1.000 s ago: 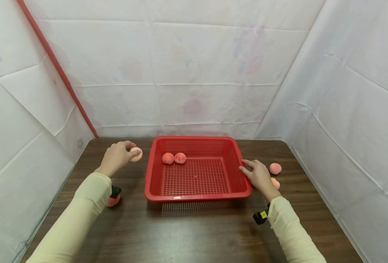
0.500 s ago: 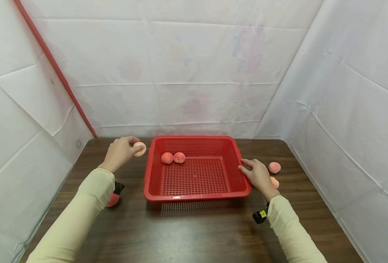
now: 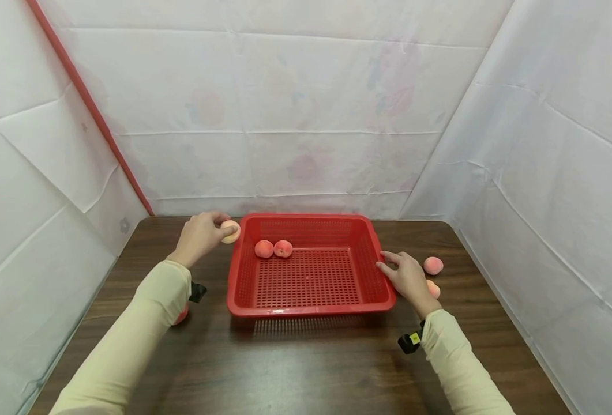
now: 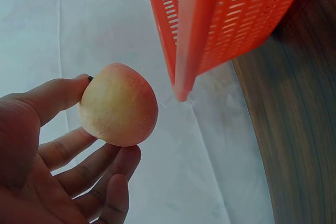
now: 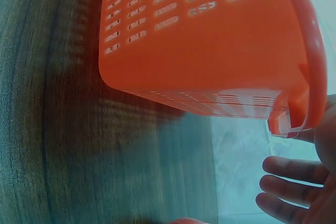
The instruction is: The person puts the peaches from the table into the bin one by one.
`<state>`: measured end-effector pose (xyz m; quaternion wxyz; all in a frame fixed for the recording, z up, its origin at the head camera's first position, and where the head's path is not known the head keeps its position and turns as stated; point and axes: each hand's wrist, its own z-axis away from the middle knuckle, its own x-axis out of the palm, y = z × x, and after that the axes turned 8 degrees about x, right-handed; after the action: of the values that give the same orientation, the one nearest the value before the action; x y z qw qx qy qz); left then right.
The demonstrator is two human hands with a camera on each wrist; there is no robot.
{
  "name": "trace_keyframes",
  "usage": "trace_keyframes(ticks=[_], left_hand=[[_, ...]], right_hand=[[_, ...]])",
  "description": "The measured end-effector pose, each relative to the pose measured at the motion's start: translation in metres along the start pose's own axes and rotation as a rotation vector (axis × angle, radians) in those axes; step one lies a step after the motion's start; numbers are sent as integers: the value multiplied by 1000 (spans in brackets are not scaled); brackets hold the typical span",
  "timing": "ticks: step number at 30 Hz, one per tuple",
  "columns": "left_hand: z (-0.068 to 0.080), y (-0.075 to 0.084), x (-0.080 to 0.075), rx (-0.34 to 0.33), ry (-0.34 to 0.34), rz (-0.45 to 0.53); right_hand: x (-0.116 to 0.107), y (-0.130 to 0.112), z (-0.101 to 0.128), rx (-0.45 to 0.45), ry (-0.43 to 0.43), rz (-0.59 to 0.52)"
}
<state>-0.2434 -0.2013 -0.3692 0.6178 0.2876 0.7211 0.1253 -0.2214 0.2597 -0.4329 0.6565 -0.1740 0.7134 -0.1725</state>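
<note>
In the head view my left hand (image 3: pixel 199 237) pinches a pale yellow-pink peach (image 3: pixel 230 231) between thumb and fingers, at the left rim of a red plastic basket (image 3: pixel 311 311). The left wrist view shows that peach (image 4: pixel 119 106) held at the fingertips, apart from the basket wall (image 4: pixel 236 24). Two pinkish-red peaches (image 3: pixel 264 249) lie inside the basket at its back left. My right hand (image 3: pixel 406 278) rests thumb and index finger on the right rim. Its other fingers (image 5: pixel 289 169) extend loosely outside the basket (image 5: pixel 210 51); the thumb is hidden there.
Two more peaches, one pink (image 3: pixel 433 266) and one paler (image 3: pixel 433 289), lie right of the basket. Another red peach (image 3: pixel 182 315) is partly hidden by my left forearm. White sheets (image 3: pixel 306 115) enclose the dark wooden table (image 3: pixel 285 369) behind and at both sides.
My left hand has moved right and slightly away from me, carrying the peach from beside the basket to its left rim. The right hand and the basket have stayed put.
</note>
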Motion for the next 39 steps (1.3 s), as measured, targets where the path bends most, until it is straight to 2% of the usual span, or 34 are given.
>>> trace_keyframes(ticks=[7,17,28,39], left_hand=[[-4,6,2,7,11,-6],[-9,15,7,13,5,20],[-16,25,12,46,32,18],[-25,41,21,60,44,46]], right_hand=[[1,2,-1,-6,25,-1],[2,2,0,16,-25,-12],[2,0,2,4,-1,-1],[1,0,1,10,4,-9]])
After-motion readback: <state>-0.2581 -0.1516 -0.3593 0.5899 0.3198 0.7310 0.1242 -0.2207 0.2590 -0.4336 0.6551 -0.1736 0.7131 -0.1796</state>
